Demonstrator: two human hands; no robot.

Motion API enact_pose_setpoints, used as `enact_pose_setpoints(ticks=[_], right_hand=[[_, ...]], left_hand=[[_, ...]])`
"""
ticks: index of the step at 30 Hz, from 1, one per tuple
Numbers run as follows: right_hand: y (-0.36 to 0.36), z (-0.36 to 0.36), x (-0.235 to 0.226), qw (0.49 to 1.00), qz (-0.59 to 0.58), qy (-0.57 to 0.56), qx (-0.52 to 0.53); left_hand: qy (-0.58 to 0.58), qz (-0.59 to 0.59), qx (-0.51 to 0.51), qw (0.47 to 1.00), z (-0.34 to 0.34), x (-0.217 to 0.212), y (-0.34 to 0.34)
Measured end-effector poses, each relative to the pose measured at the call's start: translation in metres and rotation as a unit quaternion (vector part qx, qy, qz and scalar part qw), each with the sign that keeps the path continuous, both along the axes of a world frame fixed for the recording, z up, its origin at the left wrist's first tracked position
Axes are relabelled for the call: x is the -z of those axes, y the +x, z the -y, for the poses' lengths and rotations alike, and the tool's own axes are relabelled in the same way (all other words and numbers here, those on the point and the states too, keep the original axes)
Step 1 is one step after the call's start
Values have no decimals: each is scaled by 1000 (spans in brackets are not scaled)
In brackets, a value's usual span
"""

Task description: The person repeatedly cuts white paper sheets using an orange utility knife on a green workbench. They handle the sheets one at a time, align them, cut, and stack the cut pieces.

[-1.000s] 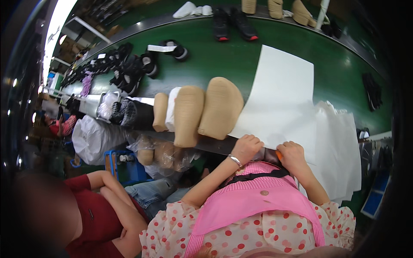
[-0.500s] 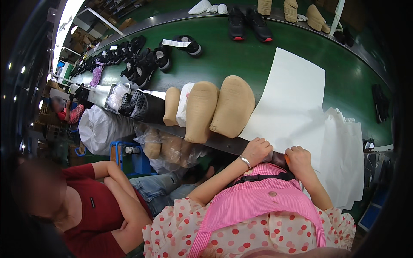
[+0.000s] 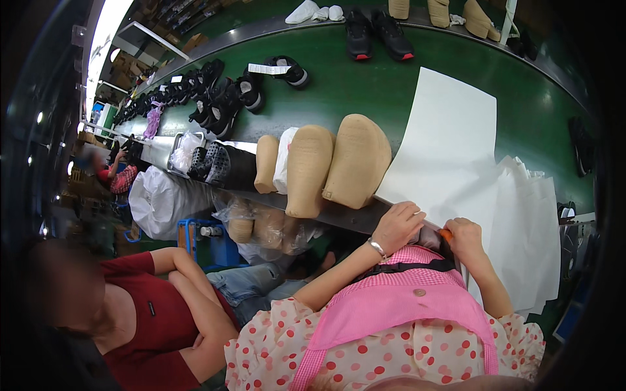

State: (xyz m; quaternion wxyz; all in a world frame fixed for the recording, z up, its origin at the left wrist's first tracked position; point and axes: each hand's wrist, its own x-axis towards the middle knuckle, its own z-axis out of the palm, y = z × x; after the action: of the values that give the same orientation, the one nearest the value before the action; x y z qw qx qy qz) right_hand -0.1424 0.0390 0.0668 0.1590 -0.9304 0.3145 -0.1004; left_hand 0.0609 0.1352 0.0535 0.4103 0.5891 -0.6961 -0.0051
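My left hand (image 3: 398,229), with a silver bracelet at its wrist, is closed at the near edge of a large white sheet (image 3: 450,140); what its fingers grip is hidden. Close to my body, my right hand (image 3: 465,238) is closed round a small orange thing (image 3: 445,234), of which only one end shows. Between the two hands lies something dark and brownish (image 3: 428,238), mostly covered. The white sheet spreads over the green belt ahead of them. To its left stand several tan, padded foot-shaped forms (image 3: 357,163).
More crumpled white sheets (image 3: 529,241) hang over the edge at right. Black shoes (image 3: 222,111) line the green belt (image 3: 313,85) at left. A black pair with red soles (image 3: 375,36) stands farther off. A seated person in dark red (image 3: 163,306) is close on my left.
The view has shifted slightly, moving everything a little to the right. My left hand turns a bit, fingers bent more over the edge. My right hand has the orange thing showing more.
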Motion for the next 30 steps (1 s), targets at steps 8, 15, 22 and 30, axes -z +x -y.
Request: enact_pose_setpoints(ticks=[8,15,22,30], right_hand=[[-7,-1,-11,998,51,0,23],[-14,4,-5,996,48,69,32],[-21,17,12,931,35,346,109],[-34,26,31,864,130,443,199]], left_hand=[[416,-526,-25,741,-14,21,1],[467,-656,-47,591,5,36,0],[432,-680,-35,591,5,55,2],[474,-675,-43,564,-5,44,1]])
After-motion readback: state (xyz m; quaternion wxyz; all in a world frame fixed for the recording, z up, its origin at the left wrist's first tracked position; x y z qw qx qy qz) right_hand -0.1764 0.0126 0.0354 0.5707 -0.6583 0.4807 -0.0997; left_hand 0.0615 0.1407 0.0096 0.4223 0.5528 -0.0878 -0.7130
